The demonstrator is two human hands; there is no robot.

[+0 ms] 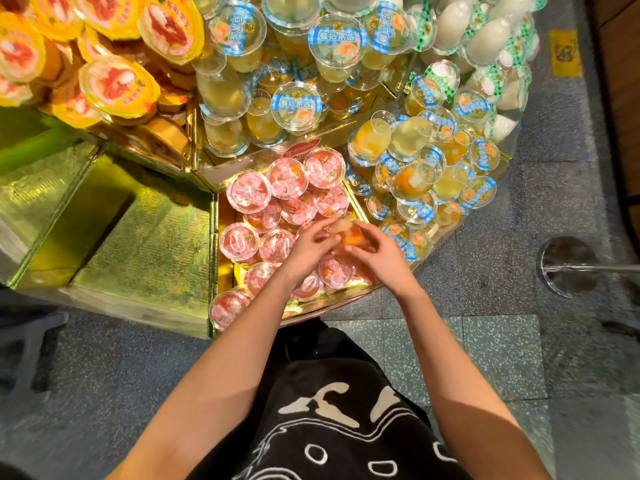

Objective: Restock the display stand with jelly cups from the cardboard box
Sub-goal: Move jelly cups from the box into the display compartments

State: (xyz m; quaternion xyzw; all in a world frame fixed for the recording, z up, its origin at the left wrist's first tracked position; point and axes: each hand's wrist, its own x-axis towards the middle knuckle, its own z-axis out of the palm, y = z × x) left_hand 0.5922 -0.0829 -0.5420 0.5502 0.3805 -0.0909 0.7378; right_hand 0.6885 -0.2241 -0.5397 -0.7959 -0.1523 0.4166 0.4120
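The cup [349,234] between the two hands is smearing into a blur, with fingers covering most of it. Whether the left hand [308,249] or the right hand [377,253] is gripping it, I cannot tell. The wrists are hiding several pink cups [248,192] near the front edge of the tray [225,271]. The yellow cups [114,84] are running off the picture's top left corner and the white cups [485,43] off its top edge. A metal pole [595,268] is running out at the right.
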